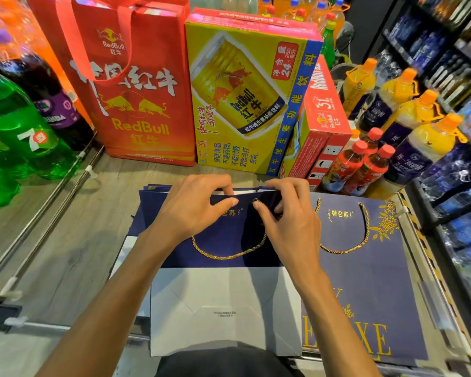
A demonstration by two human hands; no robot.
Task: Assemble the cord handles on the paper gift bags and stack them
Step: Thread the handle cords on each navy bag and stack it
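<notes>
Bag: navy paper bag (229,240) lying flat on the table (79,240), mouth away from the person, white folded base (223,308) toward them.
Under it: edges of more navy bags (150,187) poke out at the top left (how many, I cannot tell).
Cord: gold cord (229,255) lies in a loop on the bag's face. One end meets the paper near the rim at the right thumb; the other runs under the left wrist.
Left hand: left hand (193,210) grips the bag's rim, fingers curled over the top edge, thumb pressed on the front.
Right hand: right hand (287,224) holds the same rim just beside it, fingers curled over the edge, thumb tip touching the cord's end.
Second bag: second bag (370,281), also navy with gold print, lies flat to the right, its left side under the first bag.
Second cord: gold second cord (346,250) has both ends in that bag and hangs in a loop on its face.
Behind: a red Red Bull bag (136,104) and a yellow box (245,104) stand upright at the table's far edge, with red boxes (324,126) to their right.
Left: green bottles (25,137).
Right: orange bottles (419,118) and red-capped bottles (365,164), near the second bag's top corner.
</notes>
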